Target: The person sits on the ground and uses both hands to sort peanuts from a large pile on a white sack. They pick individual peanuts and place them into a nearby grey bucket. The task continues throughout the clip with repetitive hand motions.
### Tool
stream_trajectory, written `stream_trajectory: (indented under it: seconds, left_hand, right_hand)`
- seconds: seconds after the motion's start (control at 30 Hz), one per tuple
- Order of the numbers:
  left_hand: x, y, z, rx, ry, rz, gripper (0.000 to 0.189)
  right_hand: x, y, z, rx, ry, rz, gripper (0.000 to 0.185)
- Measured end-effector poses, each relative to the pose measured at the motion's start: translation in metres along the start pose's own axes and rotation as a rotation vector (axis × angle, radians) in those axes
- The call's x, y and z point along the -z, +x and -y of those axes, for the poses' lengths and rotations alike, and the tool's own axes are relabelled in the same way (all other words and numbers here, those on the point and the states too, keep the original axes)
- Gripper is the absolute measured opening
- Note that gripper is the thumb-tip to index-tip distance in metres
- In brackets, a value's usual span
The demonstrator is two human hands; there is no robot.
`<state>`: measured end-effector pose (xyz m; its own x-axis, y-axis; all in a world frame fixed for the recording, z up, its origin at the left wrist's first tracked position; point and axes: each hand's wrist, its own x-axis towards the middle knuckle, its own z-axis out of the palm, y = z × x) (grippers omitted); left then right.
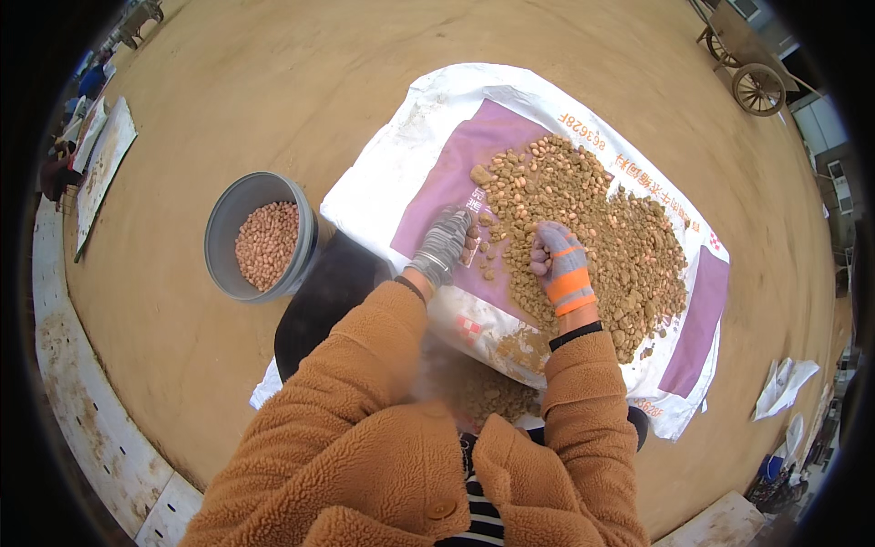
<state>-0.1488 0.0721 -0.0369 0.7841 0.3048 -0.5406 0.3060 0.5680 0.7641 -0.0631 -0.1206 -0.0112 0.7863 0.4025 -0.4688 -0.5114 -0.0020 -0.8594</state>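
Peanut kernels mixed with clods of soil form a pile [588,232] on a white and purple woven sack [448,171] that bears printing. My left hand [441,246], in a grey striped glove, is low over the purple part, just left of the pile, its fingers bent and soiled at the tips. At the pile's near left side is my right hand [562,265], gloved in grey and orange with curled fingers. Whether either hand grips a kernel is hidden. Left of the sack stands a grey bucket [220,236] partly filled with pinkish peanut kernels [268,245].
Loose soil [495,395] lies below the sack's near edge, close to my body. A wooden handcart [752,65] stands far right. People sit by a white sheet [109,161] at the far left. A crumpled white bag [785,388] lies on the bare ground at right.
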Motion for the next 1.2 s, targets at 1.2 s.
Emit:
stream_trajectory:
  seconds: [1.2]
  left_hand:
    - [0.050, -0.052, 0.000, 0.091, -0.760, -0.208, 0.032]
  right_hand:
    - [-0.099, -0.014, -0.049, 0.603, -1.778, 0.012, 0.018]
